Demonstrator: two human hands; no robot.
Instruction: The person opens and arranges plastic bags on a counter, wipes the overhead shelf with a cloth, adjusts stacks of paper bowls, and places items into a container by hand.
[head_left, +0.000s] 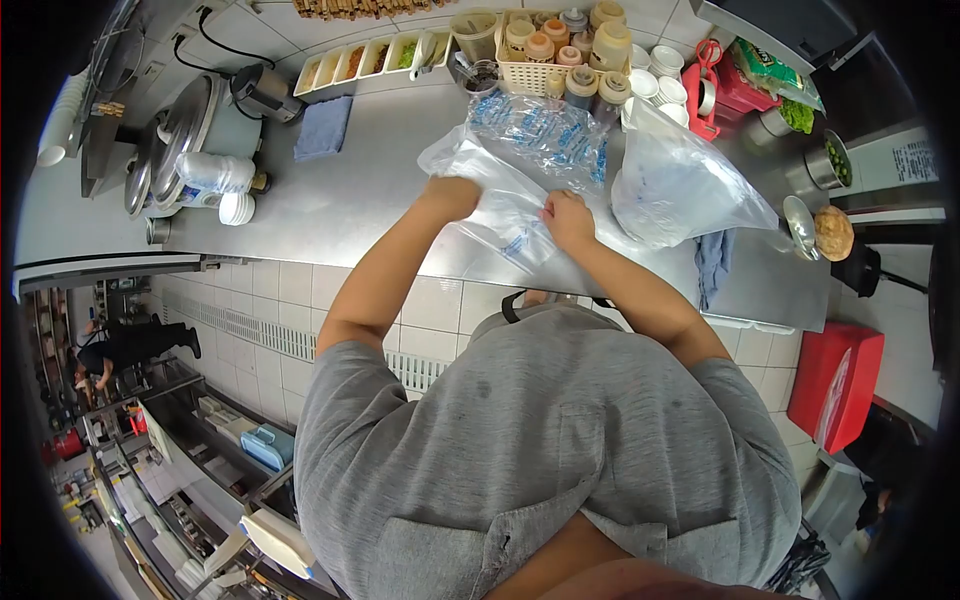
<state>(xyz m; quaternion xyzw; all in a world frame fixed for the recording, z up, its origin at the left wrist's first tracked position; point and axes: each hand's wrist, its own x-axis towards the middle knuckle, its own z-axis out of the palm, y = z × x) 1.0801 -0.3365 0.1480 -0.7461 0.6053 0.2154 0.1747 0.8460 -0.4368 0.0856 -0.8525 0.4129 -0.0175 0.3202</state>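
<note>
Translucent plastic is spread on the steel counter (385, 195) as a flattened bag (508, 212). At its left side, the left hand (456, 198) is held with fingers curled; whether anything is pinched cannot be told through the blur. The flattened bag's right edge is pinched by the right hand (568, 216). Beyond that bag, a crumpled blue-printed wrapper (545, 132) is laid. To its right, a bulging white bag (680, 190) is set; well to its left, a blue cloth (323, 128) is placed.

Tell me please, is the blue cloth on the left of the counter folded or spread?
Folded: the blue cloth lies as a compact, straight-edged rectangle.
</note>
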